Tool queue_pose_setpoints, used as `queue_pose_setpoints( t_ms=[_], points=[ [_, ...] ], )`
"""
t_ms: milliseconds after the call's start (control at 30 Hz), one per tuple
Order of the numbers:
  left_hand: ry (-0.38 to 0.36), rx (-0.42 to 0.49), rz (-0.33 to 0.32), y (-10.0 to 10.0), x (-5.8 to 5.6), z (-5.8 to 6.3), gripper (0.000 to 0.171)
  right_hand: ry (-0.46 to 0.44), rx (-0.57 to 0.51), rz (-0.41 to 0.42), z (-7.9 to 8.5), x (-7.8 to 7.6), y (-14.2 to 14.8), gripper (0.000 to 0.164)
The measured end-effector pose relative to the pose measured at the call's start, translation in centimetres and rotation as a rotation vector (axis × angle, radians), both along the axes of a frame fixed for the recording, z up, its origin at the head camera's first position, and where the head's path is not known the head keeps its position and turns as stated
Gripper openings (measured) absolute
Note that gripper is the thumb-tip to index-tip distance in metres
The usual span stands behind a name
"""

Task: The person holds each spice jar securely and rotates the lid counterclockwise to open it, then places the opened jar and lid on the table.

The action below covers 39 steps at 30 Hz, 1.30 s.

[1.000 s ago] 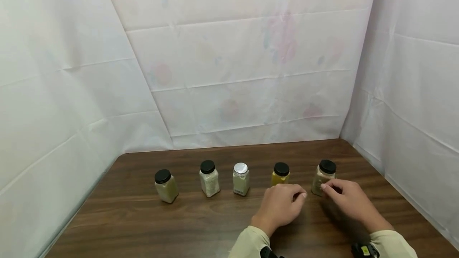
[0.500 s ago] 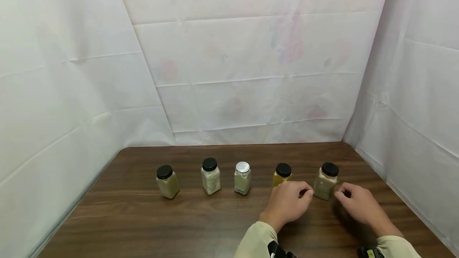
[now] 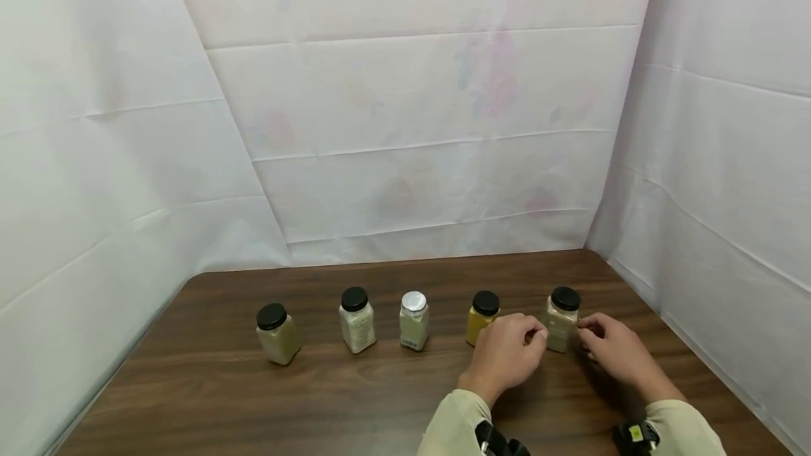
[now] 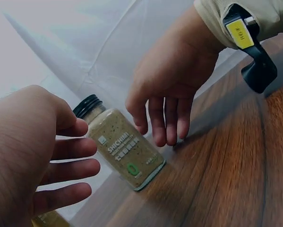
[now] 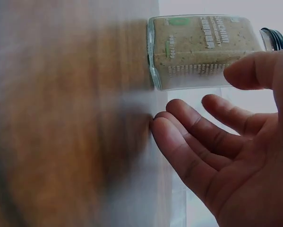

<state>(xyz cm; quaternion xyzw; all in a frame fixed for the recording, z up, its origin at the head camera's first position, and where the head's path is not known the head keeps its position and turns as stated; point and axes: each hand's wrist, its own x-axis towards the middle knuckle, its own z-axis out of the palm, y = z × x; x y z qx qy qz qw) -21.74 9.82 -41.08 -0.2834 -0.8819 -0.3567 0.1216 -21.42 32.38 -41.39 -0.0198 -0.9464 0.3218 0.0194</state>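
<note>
A square glass shichimi seasoning jar (image 3: 561,326) with a black lid stands upright at the right end of a row of jars. My left hand (image 3: 507,354) is at its left side, fingers loosely bent with nothing between them. Close to its right side is my right hand (image 3: 624,354), thumb nearest the glass. In the left wrist view, the printed front of the jar (image 4: 127,149) shows between both hands. The right wrist view has the right hand's fingers (image 5: 193,156) relaxed and spread, with the thumb (image 5: 250,71) overlapping the jar.
Left of it stands a yellow-filled jar (image 3: 474,326), partly behind the left hand. Further left come a silver-lidded jar (image 3: 415,329), a pale jar (image 3: 358,329) and a greenish-beige jar (image 3: 279,341). White cloth (image 3: 405,118) surrounds the wooden table (image 3: 285,414).
My right hand drew slightly back from the shichimi jar, then came close to its side again. The left hand stays near the jar's left. The head view has shifted a little.
</note>
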Motion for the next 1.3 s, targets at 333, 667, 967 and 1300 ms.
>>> queue_pose_setpoints(
  t_ms=[333,667,967,1300],
  points=[
    [0.090,-0.100,0.035,0.2,0.0,-0.2,0.021,-0.012,0.019,0.006,0.2,-1.2,0.0,0.043],
    [0.146,-0.034,-0.007,0.9,-0.3,-0.6,0.021,0.032,0.000,-0.011,-0.1,-1.1,0.2,0.039],
    [0.145,0.226,-0.018,1.2,-1.1,-1.0,0.020,0.024,-0.250,0.008,-1.1,-0.6,-0.6,0.043],
    [0.084,0.279,-0.019,2.4,-1.7,-1.2,0.021,-0.011,-0.342,0.015,-1.5,-0.2,-0.4,0.045]
  ],
)
